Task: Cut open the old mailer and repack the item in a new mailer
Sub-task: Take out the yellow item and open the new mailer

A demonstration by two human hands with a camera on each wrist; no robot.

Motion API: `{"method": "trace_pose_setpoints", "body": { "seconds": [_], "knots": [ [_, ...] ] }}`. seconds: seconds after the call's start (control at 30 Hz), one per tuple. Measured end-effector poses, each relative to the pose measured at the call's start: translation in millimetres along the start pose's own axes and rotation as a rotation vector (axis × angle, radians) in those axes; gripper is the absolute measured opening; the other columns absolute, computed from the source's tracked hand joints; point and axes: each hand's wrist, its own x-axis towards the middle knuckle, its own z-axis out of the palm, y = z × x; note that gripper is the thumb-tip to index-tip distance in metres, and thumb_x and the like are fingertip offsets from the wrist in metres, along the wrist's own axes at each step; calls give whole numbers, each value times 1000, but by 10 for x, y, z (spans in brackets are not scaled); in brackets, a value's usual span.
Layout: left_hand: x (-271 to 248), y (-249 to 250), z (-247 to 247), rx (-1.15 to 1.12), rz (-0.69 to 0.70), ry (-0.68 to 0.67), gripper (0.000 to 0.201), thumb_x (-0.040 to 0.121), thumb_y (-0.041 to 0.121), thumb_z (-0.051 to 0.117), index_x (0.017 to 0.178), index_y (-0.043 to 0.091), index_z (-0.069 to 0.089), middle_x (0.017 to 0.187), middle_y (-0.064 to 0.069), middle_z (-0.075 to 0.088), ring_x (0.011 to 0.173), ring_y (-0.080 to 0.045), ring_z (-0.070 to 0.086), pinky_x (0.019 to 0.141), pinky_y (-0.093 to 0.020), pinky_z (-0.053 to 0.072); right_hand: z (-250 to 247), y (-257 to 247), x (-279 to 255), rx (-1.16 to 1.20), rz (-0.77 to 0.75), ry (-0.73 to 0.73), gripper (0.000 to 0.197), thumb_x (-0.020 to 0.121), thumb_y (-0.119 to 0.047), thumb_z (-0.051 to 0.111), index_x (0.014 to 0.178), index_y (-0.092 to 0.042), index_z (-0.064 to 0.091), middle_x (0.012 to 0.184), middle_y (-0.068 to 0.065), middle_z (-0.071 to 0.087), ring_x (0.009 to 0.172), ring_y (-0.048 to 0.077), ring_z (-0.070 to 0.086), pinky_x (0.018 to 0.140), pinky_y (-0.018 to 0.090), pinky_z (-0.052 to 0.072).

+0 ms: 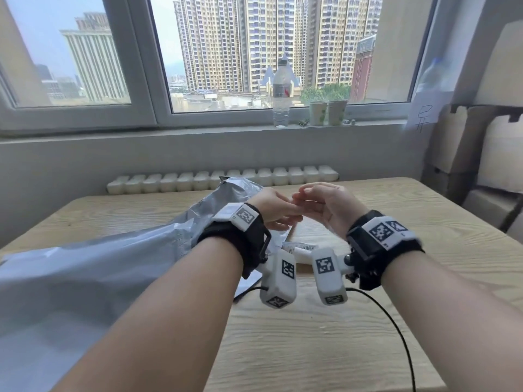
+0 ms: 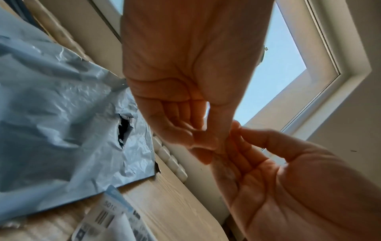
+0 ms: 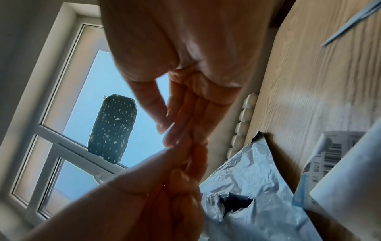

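Note:
A crumpled grey mailer point(image 1: 113, 264) lies on the left of the wooden table point(image 1: 410, 278); a torn hole point(image 2: 123, 130) shows in its plastic point(image 3: 247, 187). A white parcel with a barcode label point(image 1: 300, 247) lies beside it, under my wrists, and shows in both wrist views point(image 2: 103, 218) point(image 3: 334, 150). Both hands hover above the table with their fingertips touching each other. My left hand point(image 1: 285, 215) has loosely curled fingers point(image 2: 198, 141). My right hand point(image 1: 314, 196) has its thumb close to its fingers point(image 3: 175, 128). I see nothing held between them.
A thin pale-blue pointed tool point(image 3: 350, 24) lies on the table away from the hands. A water bottle point(image 1: 280, 94) and two paper cups point(image 1: 318, 113) stand on the windowsill. A white radiator point(image 1: 226, 179) runs behind the table. Cardboard boxes point(image 1: 481, 151) stack at the right.

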Motion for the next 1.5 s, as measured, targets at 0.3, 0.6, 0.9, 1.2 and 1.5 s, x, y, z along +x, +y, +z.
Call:
{"method": "trace_pose_setpoints", "body": {
  "seconds": [0.3,0.6,0.9,1.2,1.5],
  "knots": [
    [265,-240,-650,-327,-38,261,12,85,-6,65,79,3,62,72,-13,67,50,-9,67,56,-20,59,160,193,489,-487,-20,-6,10,87,-3,62,82,-8,69,89,10,72,82,19,66,75,27,53],
    [697,-560,-763,223,67,295,34,77,-15,63,104,3,72,99,-11,73,92,-19,68,87,-27,55,431,436,913,-1062,-26,-35,14,85,-18,66,87,-22,78,97,-4,74,92,13,66,89,32,54],
    [807,-723,-612,1254,-4,-3,27,76,27,74,103,30,73,110,5,68,114,-22,51,109,-54,23,522,593,971,-1354,142,-263,31,90,-13,50,112,-10,72,116,7,70,103,25,65,92,36,53],
    [896,-819,-594,1255,-98,-57,32,92,13,51,121,16,65,128,-6,56,125,-26,47,104,-30,33,475,611,1037,-1315,168,-375,31,86,-2,55,110,-13,73,95,2,68,70,9,53,56,17,43],
    [995,-968,-520,1114,47,74,9,80,13,65,82,21,69,101,-4,67,99,-24,63,77,-26,46,533,755,1050,-1435,192,-371,31,94,-17,50,120,-7,64,124,12,63,95,19,55,84,27,43]
  ]
}}
